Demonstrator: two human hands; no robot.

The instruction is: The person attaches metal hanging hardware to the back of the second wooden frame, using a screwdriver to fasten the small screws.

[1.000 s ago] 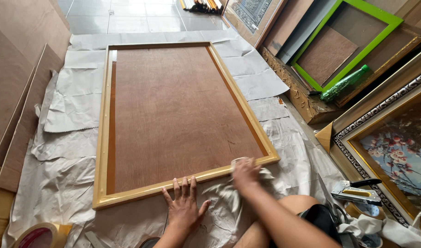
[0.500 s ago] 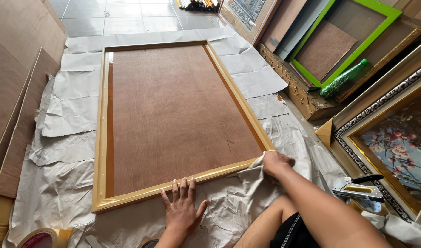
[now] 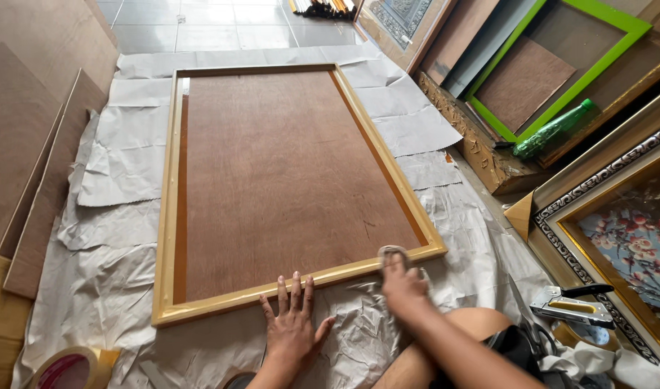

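Note:
A large gold-coloured wooden picture frame (image 3: pixel 169 216) lies face down on crumpled white paper (image 3: pixel 121 158), its brown backing board (image 3: pixel 279 180) up. My left hand (image 3: pixel 292 324) rests flat on the paper, fingers spread, fingertips touching the frame's near rail. My right hand (image 3: pixel 400 282) presses a small pale cloth (image 3: pixel 392 252) against the near rail, close to the right corner.
A roll of tape (image 3: pixel 70 369) lies at the lower left. A staple gun (image 3: pixel 571 308) sits at the right by my knee. Framed pictures, a green frame (image 3: pixel 560 86) and a green bottle (image 3: pixel 553 128) lean along the right. Brown boards (image 3: pixel 34 180) lean at the left.
My right hand slid along the near rail with the cloth, out to the right corner and then back a little to the left. My left hand stayed in place.

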